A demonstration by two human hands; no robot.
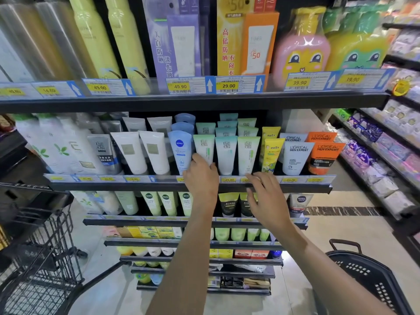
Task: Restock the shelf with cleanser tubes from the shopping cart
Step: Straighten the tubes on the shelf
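The left hand (pixel 201 176) is reaching up to the middle shelf (pixel 191 186), its fingers lying fairly straight against the lower part of the leftmost front green-white cleanser tube (pixel 204 149); the fingertips are touching it, though whether the thumb is pinching it from behind is hard to say from this angle. The right hand (pixel 264 196) is hovering just in front of the shelf edge with fingers spread and relaxed, grasping nothing, just below the third front tube (pixel 248 154).

Three such tubes are standing upside-down on their caps in the front row, the middle one (pixel 226 154) more teal, with at least two more ranks showing behind each column. Just left of them a blue Nivea tube (pixel 180 151) is fronting two more blue ones. Further left two white tubes (pixel 142 152) are standing side by side. To the right are two yellow tubes (pixel 270 153), two white L'Oreal tubes (pixel 295 156) and two orange ones (pixel 323 156).

A black wire shopping cart (pixel 38 258) is sitting at lower left, and a black plastic basket (pixel 368 278) at lower right.
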